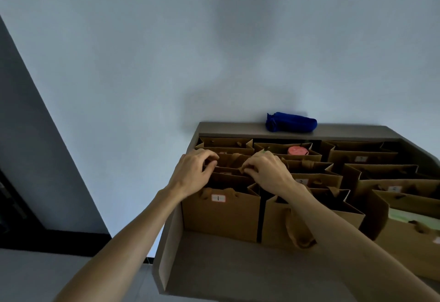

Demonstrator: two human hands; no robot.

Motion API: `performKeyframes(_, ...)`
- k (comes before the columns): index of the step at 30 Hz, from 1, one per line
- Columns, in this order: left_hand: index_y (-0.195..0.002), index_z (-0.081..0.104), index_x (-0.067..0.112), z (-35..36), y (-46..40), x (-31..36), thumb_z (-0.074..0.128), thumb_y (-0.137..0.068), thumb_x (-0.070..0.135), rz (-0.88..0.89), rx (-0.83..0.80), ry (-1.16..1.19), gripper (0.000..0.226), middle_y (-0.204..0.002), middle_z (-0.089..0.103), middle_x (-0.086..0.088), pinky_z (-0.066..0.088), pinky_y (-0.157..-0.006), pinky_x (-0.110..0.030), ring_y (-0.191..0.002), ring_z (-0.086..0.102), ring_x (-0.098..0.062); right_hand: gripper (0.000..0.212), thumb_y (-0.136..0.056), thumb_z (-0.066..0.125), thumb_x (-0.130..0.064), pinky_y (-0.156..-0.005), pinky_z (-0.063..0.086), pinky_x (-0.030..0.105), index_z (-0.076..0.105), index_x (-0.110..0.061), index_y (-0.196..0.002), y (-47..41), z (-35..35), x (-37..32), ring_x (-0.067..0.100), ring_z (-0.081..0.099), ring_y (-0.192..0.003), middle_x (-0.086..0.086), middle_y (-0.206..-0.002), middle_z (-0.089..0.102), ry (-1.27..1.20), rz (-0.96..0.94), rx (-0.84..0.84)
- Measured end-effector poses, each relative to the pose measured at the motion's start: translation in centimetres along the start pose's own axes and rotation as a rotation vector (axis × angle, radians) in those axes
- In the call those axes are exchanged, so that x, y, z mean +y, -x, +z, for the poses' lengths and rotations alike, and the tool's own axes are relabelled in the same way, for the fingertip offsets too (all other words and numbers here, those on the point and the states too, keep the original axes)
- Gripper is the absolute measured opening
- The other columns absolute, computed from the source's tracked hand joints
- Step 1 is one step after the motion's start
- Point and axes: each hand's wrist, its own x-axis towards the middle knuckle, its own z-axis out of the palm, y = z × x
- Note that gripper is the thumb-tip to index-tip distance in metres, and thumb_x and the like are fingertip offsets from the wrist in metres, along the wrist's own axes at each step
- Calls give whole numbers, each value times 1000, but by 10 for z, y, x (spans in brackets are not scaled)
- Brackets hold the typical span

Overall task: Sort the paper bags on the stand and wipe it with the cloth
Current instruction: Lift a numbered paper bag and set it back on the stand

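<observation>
The paper bags (307, 182) stood upright in three front-to-back columns inside the stand (166, 249), mouths open upward, so that the numbered labels on their front faces could be read from the operator's position. The nearest bag of the left column (221, 216) carried a white label marked "1" (218, 198); labels on the bags farther right were too small or blurred to read with certainty. A pink round object (297, 151) sat inside a rear bag of the middle column.

Both hands worked the left column, over the second bag from the front. The left hand (192, 175) had its fingers (210, 158) curled down over the left part of that bag's upper rim, apparently pinching the paper. The right hand (266, 170) had its fingers (247, 169) curled onto the rim or brown handle near the bag's right side. Gripping at both sides was judged to keep the mouth square and the bag upright while it was lifted or re-seated, and to avoid disturbing neighbouring bags that touched it front and back.

The rolled blue cloth (291, 122) lay on the stand's rear ledge, against the wall (214, 39), well apart from both hands and clear of the bags. Wiping had evidently not begun; sorting appeared to be the step in hand.
</observation>
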Motion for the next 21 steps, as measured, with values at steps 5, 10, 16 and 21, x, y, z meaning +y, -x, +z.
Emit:
performKeyframes(5,-123,58,19,14,-18,0,58,-93,28,-74,-46,-24,32,-132,53,0,39,-96,-22,-123,48,-17,14,-92,63,-31,-99,46,43,68,-30,-105,-6,0,6,16,54,-112,-6,-113,64,21,-8,-40)
performKeyframes(10,-141,38,25,24,-9,-6,46,-95,46,-235,-199,-33,51,-151,32,4,38,-109,-42,-138,32,-18,16,-93,63,-33,-96,47,39,69,-26,-105,-5,-3,10,16,49,-111,-5,-113,61,-7,-35,-101)
performKeyframes(16,-149,27,30,19,19,-1,27,-95,58,-292,-245,-121,61,-156,25,10,27,-113,-41,-144,21,-13,13,-93,64,-32,-76,43,15,69,-26,-103,10,-15,9,2,51,-95,-10,-110,58,-121,-115,-213)
performKeyframes(21,-146,34,29,16,33,7,27,-97,52,-273,-199,-162,55,-152,33,12,24,-114,-34,-143,21,-10,16,-94,63,-32,-67,35,14,69,-25,-107,12,-24,5,-3,45,-84,-13,-108,55,-116,-183,-302)
